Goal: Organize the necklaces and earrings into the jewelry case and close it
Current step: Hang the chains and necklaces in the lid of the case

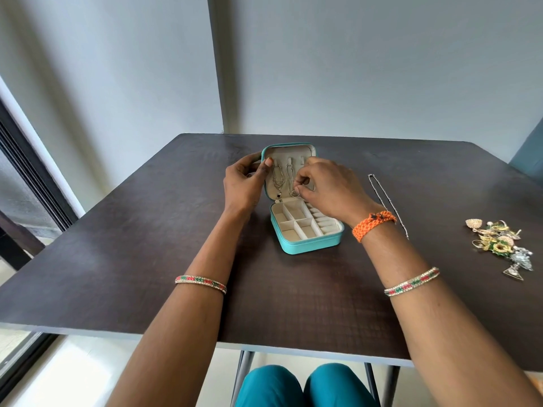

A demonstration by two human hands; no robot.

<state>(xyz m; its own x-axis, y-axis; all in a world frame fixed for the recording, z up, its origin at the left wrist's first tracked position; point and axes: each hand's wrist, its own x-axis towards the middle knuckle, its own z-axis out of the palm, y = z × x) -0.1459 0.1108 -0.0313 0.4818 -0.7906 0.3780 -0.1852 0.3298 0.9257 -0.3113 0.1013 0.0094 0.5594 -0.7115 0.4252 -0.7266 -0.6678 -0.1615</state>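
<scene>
A teal jewelry case (308,245) stands open on the dark table, its lid (288,149) upright. Two silver necklaces hang from hooks inside the lid: the left necklace (277,179) ends in a dark pendant, the right necklace (291,179) in a small ring. My left hand (242,183) grips the lid's left edge, thumb on the inner face. My right hand (326,188) pinches the lower end of the right necklace. The cream compartments (296,223) of the base hold nothing that I can see. A third necklace (385,201) lies stretched on the table to the right.
A heap of gold, green and silver earrings (502,245) lies near the table's right edge. The table (147,230) sits against a grey wall, with a window frame at the left. My knees in teal trousers show under the front edge.
</scene>
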